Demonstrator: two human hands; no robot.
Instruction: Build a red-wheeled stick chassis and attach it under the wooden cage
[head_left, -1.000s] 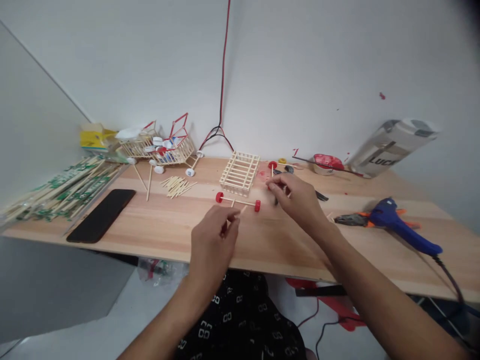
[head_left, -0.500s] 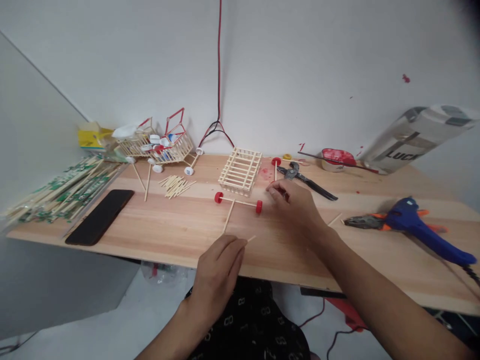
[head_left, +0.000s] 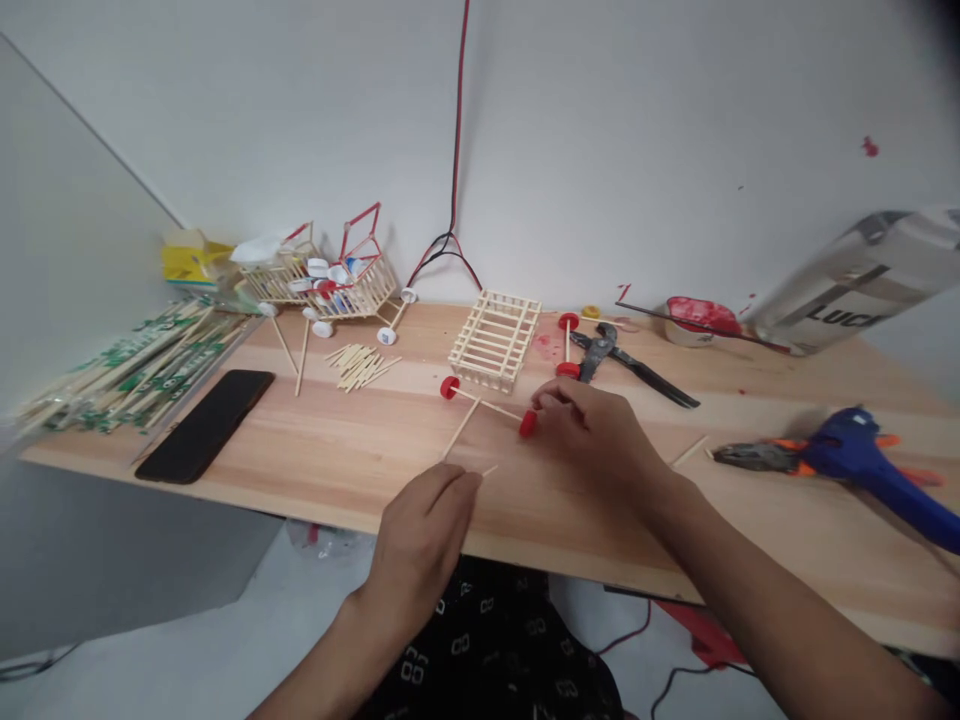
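My left hand (head_left: pixel 427 525) rests near the table's front edge, closed in a pinch on a thin wooden stick (head_left: pixel 490 470) whose tip pokes out past the fingertips. Another stick (head_left: pixel 461 430) runs from those fingers to the middle of an axle (head_left: pixel 491 405) with a red wheel (head_left: pixel 450 387) at its left end and a red wheel (head_left: pixel 529 423) at its right. Beside the right-hand wheel is my right hand (head_left: pixel 589 420), its fingers curled together; whether they touch the wheel or hold anything is hidden. A stick basket (head_left: pixel 495 340) lies behind the axle.
Behind my right hand are a second red-wheeled axle (head_left: pixel 568 345) and black pliers (head_left: pixel 634 370). A blue glue gun (head_left: pixel 862 465) and orange-handled pliers (head_left: pixel 754 455) lie right. Leftward are cut sticks (head_left: pixel 360 367), a phone (head_left: pixel 206 425), finished carts (head_left: pixel 352 290) and packed skewers (head_left: pixel 135 370).
My right hand has drawn slightly toward me, uncovering the near wheel of the second axle. The axle in front tilts more, its right wheel nearer me. The whole view has shifted slightly.
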